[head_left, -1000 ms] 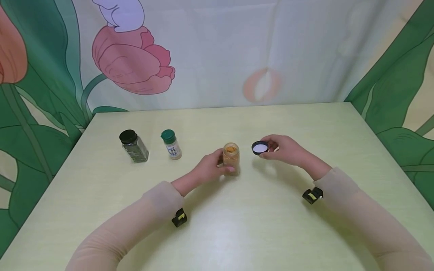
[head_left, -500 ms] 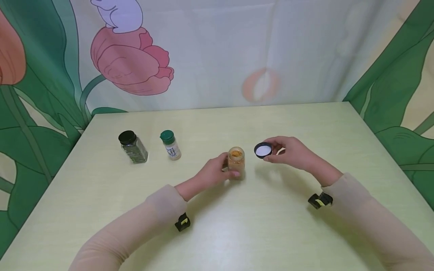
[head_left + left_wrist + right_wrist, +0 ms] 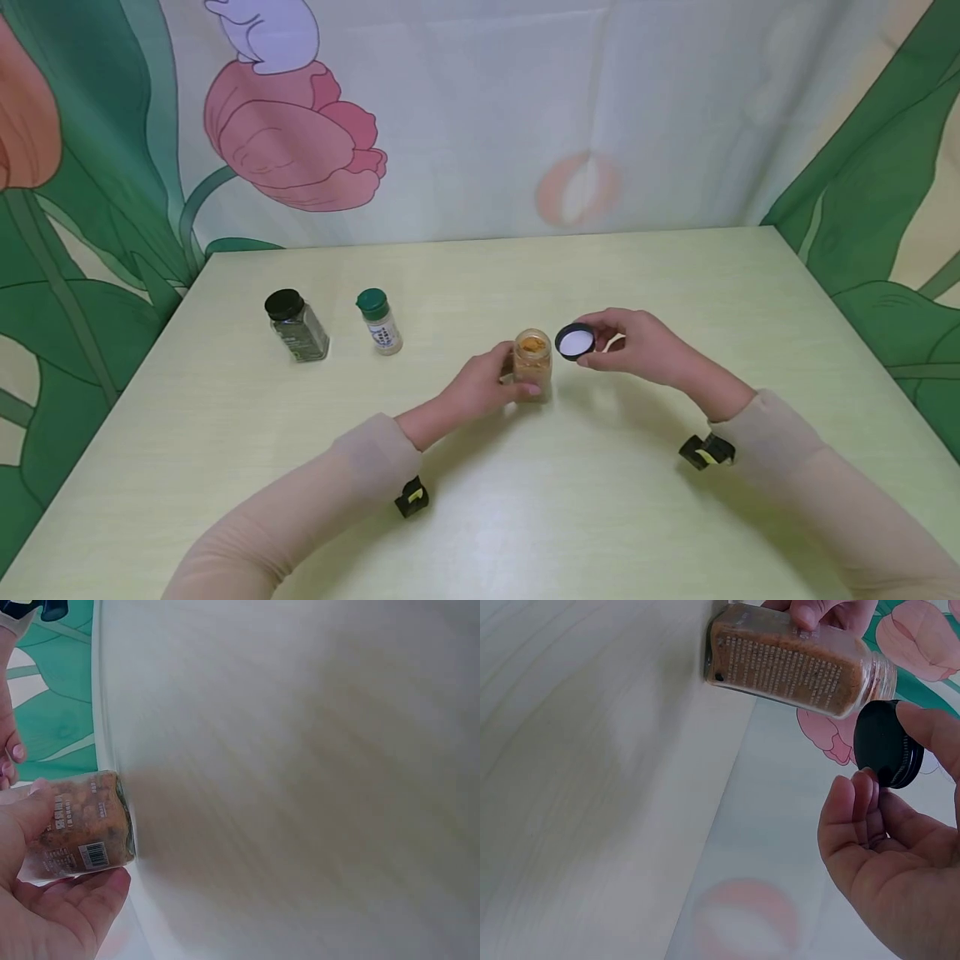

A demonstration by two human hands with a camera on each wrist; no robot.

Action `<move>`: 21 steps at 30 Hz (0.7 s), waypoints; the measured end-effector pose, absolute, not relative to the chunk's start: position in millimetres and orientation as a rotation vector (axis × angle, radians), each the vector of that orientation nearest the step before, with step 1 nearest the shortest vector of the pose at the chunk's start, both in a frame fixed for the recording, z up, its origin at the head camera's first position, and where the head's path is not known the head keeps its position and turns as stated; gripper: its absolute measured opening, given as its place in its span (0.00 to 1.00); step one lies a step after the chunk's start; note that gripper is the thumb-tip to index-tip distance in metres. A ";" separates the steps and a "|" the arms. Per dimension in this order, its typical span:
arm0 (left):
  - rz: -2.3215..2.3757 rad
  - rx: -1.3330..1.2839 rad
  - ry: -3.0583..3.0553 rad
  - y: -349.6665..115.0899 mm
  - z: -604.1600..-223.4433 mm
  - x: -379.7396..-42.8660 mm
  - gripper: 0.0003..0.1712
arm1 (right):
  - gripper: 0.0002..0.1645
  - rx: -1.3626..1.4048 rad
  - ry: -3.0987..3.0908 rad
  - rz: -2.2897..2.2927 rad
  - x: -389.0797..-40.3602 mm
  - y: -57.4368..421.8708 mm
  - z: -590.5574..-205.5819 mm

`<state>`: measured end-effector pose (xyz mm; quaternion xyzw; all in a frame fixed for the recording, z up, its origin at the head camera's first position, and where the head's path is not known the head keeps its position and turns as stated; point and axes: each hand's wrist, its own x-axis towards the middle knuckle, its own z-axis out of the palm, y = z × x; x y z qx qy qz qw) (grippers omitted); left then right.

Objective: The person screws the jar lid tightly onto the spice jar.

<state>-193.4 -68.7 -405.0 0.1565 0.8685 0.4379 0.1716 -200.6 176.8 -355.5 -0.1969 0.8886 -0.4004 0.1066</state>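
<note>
My left hand [image 3: 480,385] grips a clear glass jar [image 3: 533,371] of orange-brown seasoning, its mouth uncovered and facing up. Printed text and a barcode show on the jar [image 3: 82,825] in the left wrist view. Just right of the jar's mouth, my right hand [image 3: 637,346] pinches a black screw lid [image 3: 576,342] by its edge. The lid's white inner face is turned toward the head camera and the jar; its black top [image 3: 881,744] shows in the right wrist view. A narrow gap separates lid and jar in the head view.
Left on the pale table [image 3: 480,517] stand a dark-lidded jar of green herbs [image 3: 300,329] and a small green-capped shaker [image 3: 381,323]. A printed curtain [image 3: 465,117] hangs behind the table's far edge.
The left hand has carried the jar right and slightly toward me. The right hand with the lid went a little right, then back left and lower, closing the distance to the jar.
</note>
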 end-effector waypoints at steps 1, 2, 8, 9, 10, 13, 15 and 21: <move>1.245 0.450 2.464 -68.0 -405.2 -193.1 0.39 | 0.28 -0.583 2.618 -1.178 -200.5 176.6 -355.4; 1.247 0.456 2.462 -67.3 -405.6 -192.8 0.39 | 0.28 -0.586 2.620 -1.176 -200.4 176.5 -355.2; 1.242 0.468 2.466 -64.3 -406.1 -191.4 0.40 | 0.28 -0.616 2.636 -1.159 -198.8 176.7 -352.1; 1.239 0.466 2.467 -63.7 -405.9 -191.2 0.40 | 0.28 -0.617 2.638 -1.160 -198.3 177.1 -351.3; 1.235 0.465 2.471 -63.4 -405.6 -190.8 0.40 | 0.28 -0.618 2.640 -1.161 -198.0 177.7 -350.7; 1.225 0.449 2.477 -62.2 -404.8 -190.2 0.40 | 0.28 -0.626 2.638 -1.164 -197.8 179.0 -349.3; 1.224 0.439 2.478 -61.7 -404.5 -190.0 0.40 | 0.28 -0.642 2.639 -1.154 -198.0 179.5 -348.6; 1.237 0.428 2.459 -61.1 -404.6 -190.9 0.39 | 0.28 -0.678 2.654 -1.097 -198.9 179.5 -345.5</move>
